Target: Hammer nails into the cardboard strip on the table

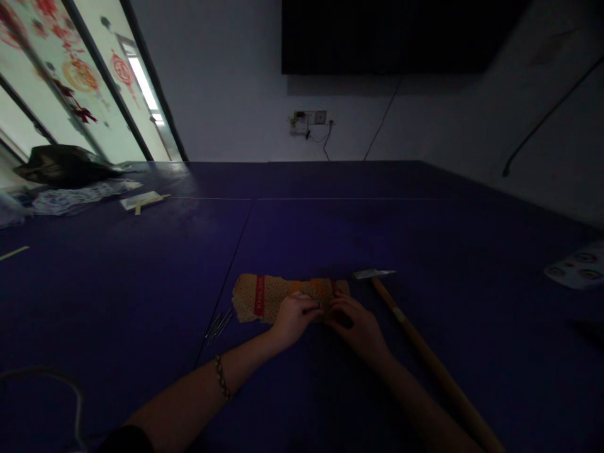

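Observation:
A long brown piece with dark dots and red bands (278,296), perhaps cardboard, lies flat on the dark blue-purple table (321,233). It has a torn-looking left end and orange patches near the middle. Over its near edge, my left hand (295,318) has thumb and fingers pinched together. Facing it, my right hand (356,324) curls thumb and fingers inward at the piece's right part. Whatever sits between the fingertips is too dark and small to make out. Several thin metal nails (219,325) lie left of the piece. On the right rests a hammer (399,314) with a long wooden handle.
A dark bag (66,165) and plastic-wrapped items (85,196) are at the far left. Nearer lies a white packet with yellow strips (141,200). A pale cable (51,372) curves at lower left, and a light patterned object (578,267) sits at the right edge.

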The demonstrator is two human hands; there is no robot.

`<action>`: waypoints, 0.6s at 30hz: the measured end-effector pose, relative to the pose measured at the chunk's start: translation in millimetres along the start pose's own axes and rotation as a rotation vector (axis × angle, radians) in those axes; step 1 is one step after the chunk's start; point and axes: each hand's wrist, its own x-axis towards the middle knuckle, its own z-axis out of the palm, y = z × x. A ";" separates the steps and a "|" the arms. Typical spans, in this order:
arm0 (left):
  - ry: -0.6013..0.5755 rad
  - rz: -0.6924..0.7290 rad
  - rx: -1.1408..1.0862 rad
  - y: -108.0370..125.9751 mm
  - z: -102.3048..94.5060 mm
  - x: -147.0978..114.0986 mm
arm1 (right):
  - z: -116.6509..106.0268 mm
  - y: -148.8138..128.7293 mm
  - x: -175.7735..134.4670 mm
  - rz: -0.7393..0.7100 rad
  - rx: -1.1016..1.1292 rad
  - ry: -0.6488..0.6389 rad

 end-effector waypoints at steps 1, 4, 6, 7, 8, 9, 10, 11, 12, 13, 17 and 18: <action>0.012 -0.002 0.004 0.4 0.0 -0.2 | 0.0 0.3 -0.2 -0.002 0.005 -0.001; 0.057 -0.003 -0.005 1.0 0.4 -1.3 | 0.1 1.1 -1.0 -0.007 0.014 0.007; 0.074 -0.001 -0.019 0.6 0.6 -2.0 | -0.1 1.3 -1.2 -0.006 0.011 0.008; 0.075 -0.001 -0.025 0.3 0.5 -2.3 | -0.2 1.1 -1.2 -0.006 0.009 0.007; 0.073 -0.001 -0.029 -0.2 0.3 -2.5 | -0.4 0.9 -1.0 -0.006 0.006 0.005; 0.068 0.000 -0.031 -0.6 -0.1 -2.6 | -0.5 0.6 -0.8 -0.007 0.005 0.004; 0.064 0.000 -0.034 -1.0 -0.5 -2.6 | -0.7 0.3 -0.5 -0.007 0.004 0.003; 0.060 -0.001 -0.036 -1.3 -1.0 -2.5 | -0.8 0.0 -0.2 -0.007 0.003 0.001; 0.061 -0.002 -0.038 -1.5 -1.5 -2.5 | -0.9 -0.1 0.0 -0.006 0.003 -0.001; 0.068 -0.006 -0.040 -1.5 -1.9 -2.6 | -1.0 -0.2 0.1 -0.005 0.003 -0.003; 0.115 -0.027 -0.050 -0.4 -1.7 -3.2 | -0.7 0.8 -0.4 -0.004 0.002 -0.006; 0.116 -0.028 -0.051 -0.1 -1.3 -3.4 | -0.5 1.1 -0.6 -0.004 0.002 -0.008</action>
